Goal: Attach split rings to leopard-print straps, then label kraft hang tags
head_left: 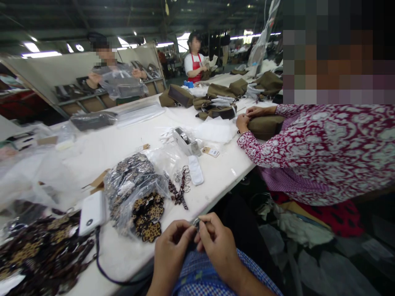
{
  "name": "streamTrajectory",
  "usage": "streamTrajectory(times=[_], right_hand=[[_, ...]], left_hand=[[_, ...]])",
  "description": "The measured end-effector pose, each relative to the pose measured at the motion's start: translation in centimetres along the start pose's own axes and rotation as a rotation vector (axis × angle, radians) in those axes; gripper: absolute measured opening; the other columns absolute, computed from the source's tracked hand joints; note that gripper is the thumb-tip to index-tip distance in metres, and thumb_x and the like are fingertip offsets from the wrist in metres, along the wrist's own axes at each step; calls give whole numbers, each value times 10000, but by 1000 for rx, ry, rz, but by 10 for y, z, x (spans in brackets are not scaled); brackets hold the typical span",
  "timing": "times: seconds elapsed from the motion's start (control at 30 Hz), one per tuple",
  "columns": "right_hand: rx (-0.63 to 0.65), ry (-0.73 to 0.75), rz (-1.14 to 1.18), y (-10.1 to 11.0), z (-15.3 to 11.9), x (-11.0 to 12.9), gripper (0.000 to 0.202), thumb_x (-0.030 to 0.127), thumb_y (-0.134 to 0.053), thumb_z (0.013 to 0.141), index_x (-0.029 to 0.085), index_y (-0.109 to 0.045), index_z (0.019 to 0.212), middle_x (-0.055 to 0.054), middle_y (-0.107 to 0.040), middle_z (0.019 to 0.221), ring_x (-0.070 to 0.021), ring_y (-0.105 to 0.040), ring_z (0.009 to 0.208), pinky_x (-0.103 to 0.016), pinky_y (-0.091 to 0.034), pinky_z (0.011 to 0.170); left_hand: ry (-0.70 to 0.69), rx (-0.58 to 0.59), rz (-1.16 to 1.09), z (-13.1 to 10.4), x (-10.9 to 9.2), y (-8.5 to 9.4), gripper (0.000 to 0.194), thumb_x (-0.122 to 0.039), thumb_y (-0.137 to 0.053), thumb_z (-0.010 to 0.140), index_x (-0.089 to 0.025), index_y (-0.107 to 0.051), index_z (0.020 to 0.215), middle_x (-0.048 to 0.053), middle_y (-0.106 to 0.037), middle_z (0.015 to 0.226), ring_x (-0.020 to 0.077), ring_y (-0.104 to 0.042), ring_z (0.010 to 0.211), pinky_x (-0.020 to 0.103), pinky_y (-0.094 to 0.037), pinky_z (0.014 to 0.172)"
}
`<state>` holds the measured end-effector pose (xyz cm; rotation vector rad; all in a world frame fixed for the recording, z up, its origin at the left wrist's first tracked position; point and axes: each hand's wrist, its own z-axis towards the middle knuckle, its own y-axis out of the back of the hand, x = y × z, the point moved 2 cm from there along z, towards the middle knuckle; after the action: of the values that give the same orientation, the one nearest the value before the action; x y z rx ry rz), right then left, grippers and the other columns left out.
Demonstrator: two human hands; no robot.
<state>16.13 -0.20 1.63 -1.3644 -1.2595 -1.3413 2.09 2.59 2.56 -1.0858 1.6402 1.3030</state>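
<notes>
A small metal ring point(196, 222) sits between the two hands, over the lap and just off the counter point(220, 181) edge, mostly covered by fingertips; whether anything is attached to it is too small and dark to tell. The left hand point(172, 248) pinches its near-left side, fingers closed; the right hand point(217, 242) closes thumb and fingers on the other side. Both forearms are cut off by the bottom edge.

Glare and creased plastic blur part of the leopard-print flower charms point(151, 213) in the clear bag point(131, 176). The left edge crops a heap of similar charms point(37, 250). A white power bank point(92, 213), its black cable point(100, 263) running toward the lap, lies between heap and bag. Beaded straps with rings point(180, 187) lie just beyond the hands, near a tape dispenser point(187, 142). At right, a patterned sleeve point(262, 152) partly hides an olive pouch point(266, 126).
</notes>
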Motion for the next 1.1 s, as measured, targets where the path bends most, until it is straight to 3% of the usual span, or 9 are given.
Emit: streamTrajectory(times=[0.1,0.3,0.47,0.67,0.77,0.83,0.9,0.97,1.1], right_hand=[[20,95,-135,1,2,-5,270,403,-437,983,193,-602,1028,-5,-668,643,-143,-658,516,-212,-507,518],[43,312,-360,6,8,-9,291,309,-388,1001,186,-641,1078,-46,-709,735,-166,-686,616,-238,-522,650],[51,247,-299,9,10,-10,266,326,-393,1004,184,-608,1070,-20,-684,677,-151,-677,572,-212,-500,576],[65,75,-33,13,17,-10,314,461,-438,981,191,-597,1003,3,-663,612,-136,-635,468,-202,-473,479],[-13,13,90,18,22,-13,359,517,-474,956,183,-594,1014,0,-661,609,-134,-613,448,-207,-469,454],[-57,1,144,21,25,-15,375,529,-495,945,175,-587,1028,0,-655,610,-130,-602,443,-206,-465,446],[-62,-5,194,23,28,-18,388,538,-514,935,168,-579,1033,0,-651,607,-123,-590,435,-200,-454,437],[-56,-17,260,23,31,-19,404,551,-531,923,162,-571,1025,1,-648,602,-113,-578,423,-190,-438,423],[-66,-55,414,24,37,-19,430,571,-588,882,157,-564,993,9,-639,579,-94,-552,390,-169,-415,397]], left_hand=[[97,66,-227,4,8,-5,273,-418,-767,724,-172,-696,820,49,-734,762,209,-671,738,273,-516,692],[283,25,-549,8,14,-21,331,-395,-838,643,-156,-648,768,11,-692,686,146,-650,660,220,-499,636],[253,13,-562,14,16,-30,351,-405,-833,651,-164,-601,757,-16,-623,646,115,-584,591,206,-460,574],[-64,36,-148,46,-5,-24,284,-442,-735,742,-176,-661,808,11,-669,723,167,-626,676,243,-485,632],[-270,-7,231,88,-27,-14,311,-436,-544,884,-185,-686,1000,50,-726,813,197,-662,684,273,-494,629],[-381,-54,452,123,-40,-8,284,-355,-499,908,-192,-685,1048,80,-747,972,225,-686,843,303,-502,769],[-420,-61,538,157,-47,-6,248,-279,-500,899,-194,-700,1018,103,-737,1080,248,-666,993,329,-461,904],[-420,-45,595,182,-50,-7,205,-243,-533,875,-190,-721,937,122,-747,1038,264,-664,995,349,-442,929],[-394,1,695,204,-49,-14,61,-186,-669,756,-183,-714,716,127,-761,842,284,-682,892,363,-453,873]])
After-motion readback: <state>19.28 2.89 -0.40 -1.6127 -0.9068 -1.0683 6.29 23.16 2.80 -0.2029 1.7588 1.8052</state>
